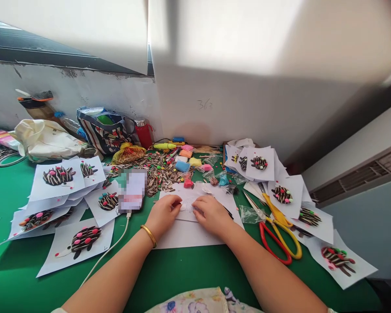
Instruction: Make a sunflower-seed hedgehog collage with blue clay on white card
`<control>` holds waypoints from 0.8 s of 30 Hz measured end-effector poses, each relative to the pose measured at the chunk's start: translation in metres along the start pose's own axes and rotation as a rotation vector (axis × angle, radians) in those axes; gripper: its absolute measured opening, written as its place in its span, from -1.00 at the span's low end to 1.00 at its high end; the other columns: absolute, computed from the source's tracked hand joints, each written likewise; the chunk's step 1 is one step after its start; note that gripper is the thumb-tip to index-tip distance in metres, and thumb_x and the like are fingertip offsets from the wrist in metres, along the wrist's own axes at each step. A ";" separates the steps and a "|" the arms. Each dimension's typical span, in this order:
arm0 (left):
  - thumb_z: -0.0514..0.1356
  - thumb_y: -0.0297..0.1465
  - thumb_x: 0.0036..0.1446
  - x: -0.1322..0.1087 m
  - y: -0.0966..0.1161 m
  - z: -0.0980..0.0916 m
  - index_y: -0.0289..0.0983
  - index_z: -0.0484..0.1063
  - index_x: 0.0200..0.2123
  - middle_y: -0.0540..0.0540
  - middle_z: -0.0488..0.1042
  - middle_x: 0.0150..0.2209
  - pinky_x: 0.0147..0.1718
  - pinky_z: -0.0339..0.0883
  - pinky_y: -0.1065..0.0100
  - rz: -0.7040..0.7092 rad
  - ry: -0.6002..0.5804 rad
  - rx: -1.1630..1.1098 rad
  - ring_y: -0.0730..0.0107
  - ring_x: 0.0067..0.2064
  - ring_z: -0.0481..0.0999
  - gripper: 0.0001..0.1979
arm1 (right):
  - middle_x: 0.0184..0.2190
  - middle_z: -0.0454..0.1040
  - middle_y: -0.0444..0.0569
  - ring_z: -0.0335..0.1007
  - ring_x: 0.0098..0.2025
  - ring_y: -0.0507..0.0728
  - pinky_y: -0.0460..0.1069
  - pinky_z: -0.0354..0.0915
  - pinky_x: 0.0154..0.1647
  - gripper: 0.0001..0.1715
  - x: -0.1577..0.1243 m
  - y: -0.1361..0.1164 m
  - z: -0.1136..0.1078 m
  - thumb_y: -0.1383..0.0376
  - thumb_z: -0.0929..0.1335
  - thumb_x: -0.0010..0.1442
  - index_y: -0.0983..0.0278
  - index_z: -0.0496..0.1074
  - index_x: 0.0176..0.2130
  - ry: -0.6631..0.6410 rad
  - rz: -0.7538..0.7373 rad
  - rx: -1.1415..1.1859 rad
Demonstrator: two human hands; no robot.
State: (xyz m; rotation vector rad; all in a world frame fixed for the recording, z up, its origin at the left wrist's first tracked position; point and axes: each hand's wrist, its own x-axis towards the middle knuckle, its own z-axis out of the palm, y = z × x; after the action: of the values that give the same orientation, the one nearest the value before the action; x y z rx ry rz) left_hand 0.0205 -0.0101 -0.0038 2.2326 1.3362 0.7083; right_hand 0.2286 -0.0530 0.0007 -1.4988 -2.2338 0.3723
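My left hand (164, 216), with a gold bangle on the wrist, rests on a white sheet of paper (189, 217) on the green table (189, 269). Its fingers are curled and pinch something small that I cannot make out at the sheet's middle. My right hand (211, 214) lies close beside it on the same sheet, fingers bent and pressed down at the same spot. A pile of striped sunflower seeds (159, 171) lies just beyond the sheet.
Finished seed hedgehog pictures (84, 238) lie at left and on the right (337, 257). Red and yellow scissors (280, 232) sit right of my hands. A phone (132, 190) with a cable, clay lumps (182, 166), bags (106, 130) and a wall stand behind.
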 end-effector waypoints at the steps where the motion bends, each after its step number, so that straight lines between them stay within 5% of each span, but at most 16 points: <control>1: 0.14 -0.44 0.16 0.000 0.001 0.000 -0.25 0.46 -0.26 -0.05 0.53 -0.30 -0.23 0.34 0.31 -0.007 -0.004 0.006 0.32 -0.25 0.49 -0.89 | -0.11 0.51 -0.02 0.33 -0.01 0.15 0.04 0.24 0.08 -0.79 0.000 0.000 0.000 0.32 0.35 0.24 0.24 0.52 -0.12 -0.001 0.003 -0.004; 24: 0.17 -0.40 0.22 0.004 0.001 0.010 -0.20 0.61 -0.25 -0.10 0.50 -0.27 -0.22 0.28 0.29 0.109 -0.020 0.177 0.32 -0.21 0.46 -0.82 | -0.10 0.49 -0.01 0.32 0.00 0.14 0.03 0.21 0.10 -0.81 0.001 0.000 -0.001 0.29 0.34 0.25 0.23 0.52 -0.14 -0.046 0.006 -0.051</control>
State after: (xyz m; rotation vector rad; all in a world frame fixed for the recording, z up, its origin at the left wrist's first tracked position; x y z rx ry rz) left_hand 0.0295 -0.0078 -0.0098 2.4613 1.3207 0.6244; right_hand 0.2286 -0.0518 0.0016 -1.5379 -2.2905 0.3577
